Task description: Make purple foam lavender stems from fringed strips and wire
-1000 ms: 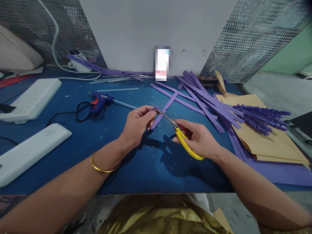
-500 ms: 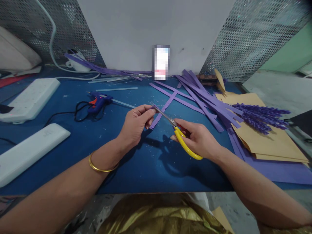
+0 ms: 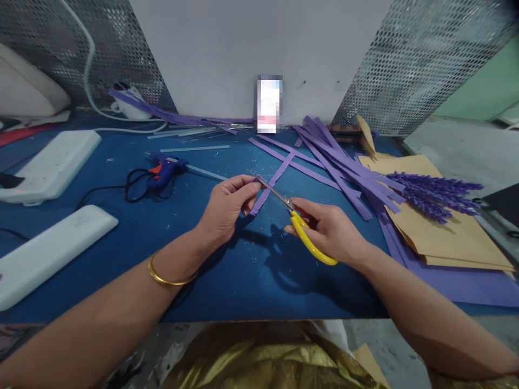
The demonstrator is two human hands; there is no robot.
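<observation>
The blue table [image 3: 227, 292] is the biggest thing here. Its front edge runs straight across, under both arms and close to the person's lap. A grey board [image 3: 211, 54] stands up along its back edge. Two long white boxes [image 3: 59, 162] take up the left side. On the right, brown paper [image 3: 454, 237] lies on top of a big purple sheet [image 3: 454, 286]. Blue top shows all around the hands, most of all between them and the front edge. A blue glue gun [image 3: 164, 173] lies just past the left hand [image 3: 227, 208], and a pile of purple bands [image 3: 344, 167] lies past the right hand [image 3: 334, 232].

The scissors [image 3: 295, 216] have a fat yellow handle, a bit of red, and long thin metal blades. The thin purple strip [image 3: 280, 169] is near the middle of the table, in front of the left fingers. Its near part looks bumpy. The blade tips are at its held end; I can't tell how wide the blades are.

The right fingers are wrapped around the scissors' handles. The left thumb and pointing finger pinch the strip. A gold bangle [image 3: 168, 280] circles the left wrist.
</observation>
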